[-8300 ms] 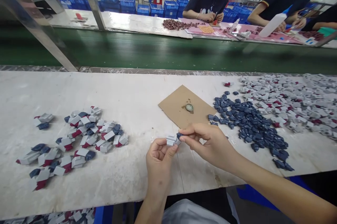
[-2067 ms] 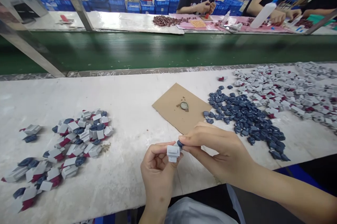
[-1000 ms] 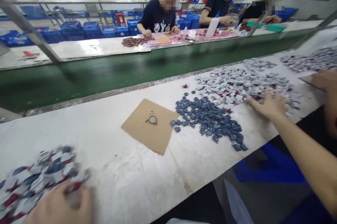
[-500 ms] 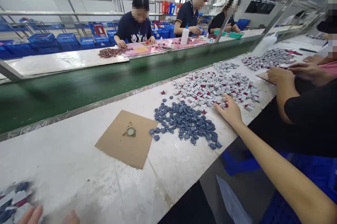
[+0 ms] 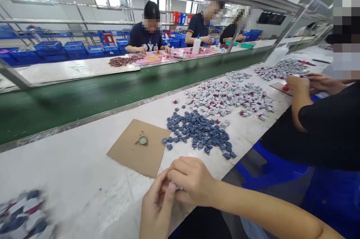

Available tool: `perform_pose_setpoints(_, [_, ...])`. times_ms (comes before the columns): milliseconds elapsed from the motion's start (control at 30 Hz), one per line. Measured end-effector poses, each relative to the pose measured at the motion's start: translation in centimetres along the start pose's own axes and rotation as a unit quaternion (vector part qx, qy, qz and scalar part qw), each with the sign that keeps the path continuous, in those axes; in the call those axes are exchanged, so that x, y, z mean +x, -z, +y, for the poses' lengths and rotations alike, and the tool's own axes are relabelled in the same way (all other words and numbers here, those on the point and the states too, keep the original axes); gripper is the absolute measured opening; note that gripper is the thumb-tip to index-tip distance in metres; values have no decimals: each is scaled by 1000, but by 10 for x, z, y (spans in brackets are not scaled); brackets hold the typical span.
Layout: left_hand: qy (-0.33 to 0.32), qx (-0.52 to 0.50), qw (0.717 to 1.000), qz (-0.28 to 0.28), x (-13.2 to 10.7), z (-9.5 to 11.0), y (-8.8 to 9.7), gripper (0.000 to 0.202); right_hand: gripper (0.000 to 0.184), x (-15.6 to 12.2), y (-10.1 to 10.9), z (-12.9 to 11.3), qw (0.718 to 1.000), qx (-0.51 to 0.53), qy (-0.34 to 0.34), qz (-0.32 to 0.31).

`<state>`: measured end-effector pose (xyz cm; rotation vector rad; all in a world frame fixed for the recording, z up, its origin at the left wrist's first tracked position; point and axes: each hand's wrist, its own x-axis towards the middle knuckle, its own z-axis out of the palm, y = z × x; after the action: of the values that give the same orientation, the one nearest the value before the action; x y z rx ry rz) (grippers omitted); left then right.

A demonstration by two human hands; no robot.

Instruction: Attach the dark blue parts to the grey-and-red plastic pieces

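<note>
My left hand [image 5: 157,205] and my right hand [image 5: 194,179] meet over the front edge of the bench, fingers closed together. A pale sliver shows between them, but what they hold is mostly hidden. Just beyond lies a square of brown cardboard [image 5: 126,153] with a small round metal-rimmed piece [image 5: 143,140] on it. Beside the cardboard spreads a heap of small dark blue pieces [image 5: 199,128]. Farther right is a larger heap of white-grey and dark red pieces [image 5: 225,96].
A mixed pile of blue, white and red pieces [image 5: 25,214] lies at the near left. A co-worker's hands [image 5: 298,83] work over a board at the right. Across the green belt [image 5: 84,108], several people sit at another bench. A metal post [image 5: 292,33] rises at the right.
My right hand has come back from the white-grey heap to the front of the bench. My left hand has moved right from the mixed pile, and the two now meet.
</note>
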<state>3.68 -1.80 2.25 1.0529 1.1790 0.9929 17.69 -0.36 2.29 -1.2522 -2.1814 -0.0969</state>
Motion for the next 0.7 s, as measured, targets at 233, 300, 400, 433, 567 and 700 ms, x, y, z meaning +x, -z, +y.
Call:
perform_pose_setpoints(233, [70, -109, 991, 27, 1, -22, 27, 37, 17, 5, -27, -32, 983, 89, -92, -132])
perform_pose_setpoints(300, [84, -150, 983, 57, -2, -23, 25, 40, 16, 6, -33, -36, 982, 75, -111, -132])
perform_pose_setpoints(400, [88, -186, 976, 75, -5, -20, 21, 44, 27, 7, -32, -40, 978, 76, -138, -140])
perform_pose_setpoints(433, [91, -197, 974, 71, -6, -19, 21, 43, 37, 8, -30, -38, 976, 83, -143, -142])
perform_pose_setpoints(567, [115, -236, 960, 96, -9, -16, 32, 38, 65, 3, -19, -11, 981, 47, -153, -111])
perform_pose_setpoints(700, [93, -199, 954, 202, -6, -15, 54, 41, 51, -6, -13, 27, 969, -88, -200, -115])
